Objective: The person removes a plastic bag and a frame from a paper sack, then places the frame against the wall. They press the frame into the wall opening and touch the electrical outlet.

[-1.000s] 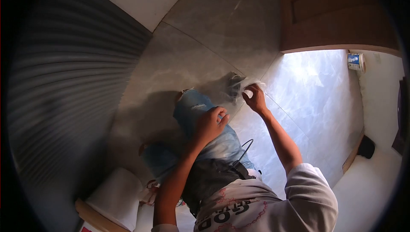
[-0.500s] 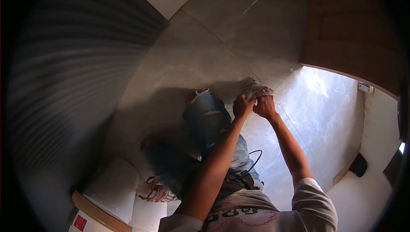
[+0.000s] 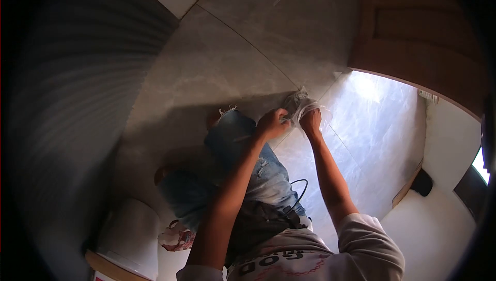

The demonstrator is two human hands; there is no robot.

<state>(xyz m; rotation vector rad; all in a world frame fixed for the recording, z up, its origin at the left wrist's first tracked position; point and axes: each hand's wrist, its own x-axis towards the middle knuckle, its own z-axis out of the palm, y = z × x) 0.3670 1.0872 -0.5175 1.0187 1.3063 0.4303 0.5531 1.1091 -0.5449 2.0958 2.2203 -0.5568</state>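
Note:
A crumpled, see-through plastic bag (image 3: 298, 103) hangs in front of me above the tiled floor. My right hand (image 3: 311, 121) is closed in a fist on its near right side, with thin film showing around the knuckles. At the bag's left edge, my left hand (image 3: 272, 124) has its fingers curled inward in a pinch on the film. A small gap separates the two hands. What the bag contains, if anything, cannot be made out.
Grey floor tiles (image 3: 227, 58) spread around my bent legs in torn jeans (image 3: 232, 136). A corrugated dark panel (image 3: 88, 74) stands left, a brown wooden door (image 3: 413, 38) upper right. A white bin-like container (image 3: 129, 234) and a red-and-white patterned bag (image 3: 177, 237) sit lower left.
My hands have moved apart, the left one shifting leftward from the right. More of the plastic bag shows between and beyond them. The whole view has shifted slightly.

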